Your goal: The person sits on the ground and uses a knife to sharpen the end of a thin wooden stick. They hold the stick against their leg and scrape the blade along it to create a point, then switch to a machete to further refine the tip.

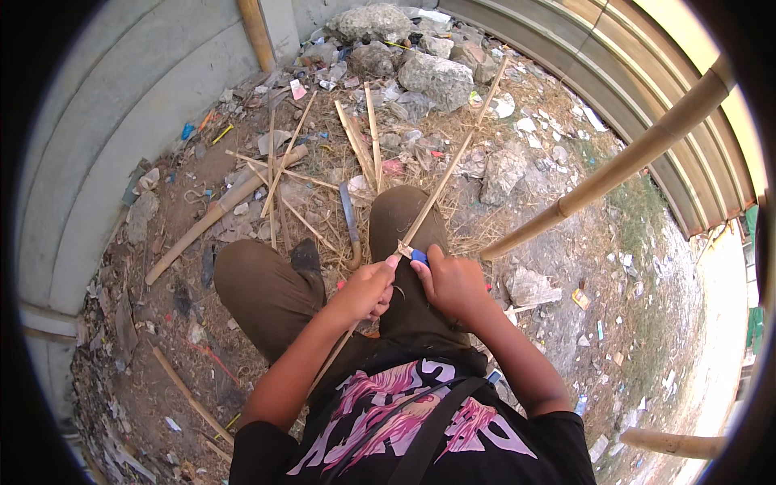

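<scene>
A long, thin bamboo strip (pixel 440 190) slants from the rocks at the far side, over my right knee and back under my left forearm. My left hand (pixel 368 291) is closed around it, thumb lying along the strip. My right hand (pixel 454 281) grips a small blue-handled cutter (pixel 419 256) held against the strip just beyond my left thumb. Pale shavings or a curl of bamboo (pixel 404 249) show at the cutter's front; the blade itself is hard to make out. A machete (pixel 350 218) with a curved wooden handle lies on the ground between my knees.
More bamboo strips (pixel 373 133) and a thicker bamboo piece (pixel 214 217) lie ahead and left. A bamboo pole (pixel 614 170) slants across the right. Rocks (pixel 436 79) and litter cover the ground. A concrete wall (pixel 105 121) stands left, a corrugated metal fence (pixel 630 73) far right.
</scene>
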The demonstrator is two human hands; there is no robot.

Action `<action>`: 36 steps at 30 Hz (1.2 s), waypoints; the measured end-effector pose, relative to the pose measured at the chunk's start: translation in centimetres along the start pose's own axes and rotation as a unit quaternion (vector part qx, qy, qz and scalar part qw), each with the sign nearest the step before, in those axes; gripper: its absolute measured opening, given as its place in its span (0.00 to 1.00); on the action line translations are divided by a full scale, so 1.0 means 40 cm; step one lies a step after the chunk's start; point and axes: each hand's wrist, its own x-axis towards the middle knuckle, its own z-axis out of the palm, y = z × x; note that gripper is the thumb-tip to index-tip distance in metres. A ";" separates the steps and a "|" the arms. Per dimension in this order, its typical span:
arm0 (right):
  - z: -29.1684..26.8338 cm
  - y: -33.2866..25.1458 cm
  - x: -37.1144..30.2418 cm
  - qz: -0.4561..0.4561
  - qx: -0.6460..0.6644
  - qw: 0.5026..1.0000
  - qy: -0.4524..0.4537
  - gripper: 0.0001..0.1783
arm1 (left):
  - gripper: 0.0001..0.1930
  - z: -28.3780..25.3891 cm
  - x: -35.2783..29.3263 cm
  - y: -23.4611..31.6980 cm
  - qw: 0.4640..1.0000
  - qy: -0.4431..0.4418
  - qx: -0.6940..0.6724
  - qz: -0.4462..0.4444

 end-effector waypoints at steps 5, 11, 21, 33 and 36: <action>0.012 -0.010 0.003 0.009 -0.012 0.999 0.033 0.23 | 0.25 -0.005 -0.034 -0.031 1.000 0.015 -0.001 -0.015; 0.001 -0.011 -0.004 0.058 0.016 0.998 0.013 0.23 | 0.25 0.004 -0.105 -0.073 0.998 0.032 0.049 0.015; -0.006 -0.035 0.013 0.102 0.022 0.994 0.010 0.24 | 0.24 -0.039 -0.380 -0.163 0.992 0.042 -0.036 -0.111; 0.033 -0.057 0.020 0.105 -0.003 0.992 0.068 0.25 | 0.23 -0.075 -0.463 -0.164 0.991 0.087 -0.003 -0.103; 0.031 -0.035 0.020 0.122 0.015 0.989 0.083 0.24 | 0.23 -0.077 -0.440 -0.148 0.993 0.078 0.020 -0.092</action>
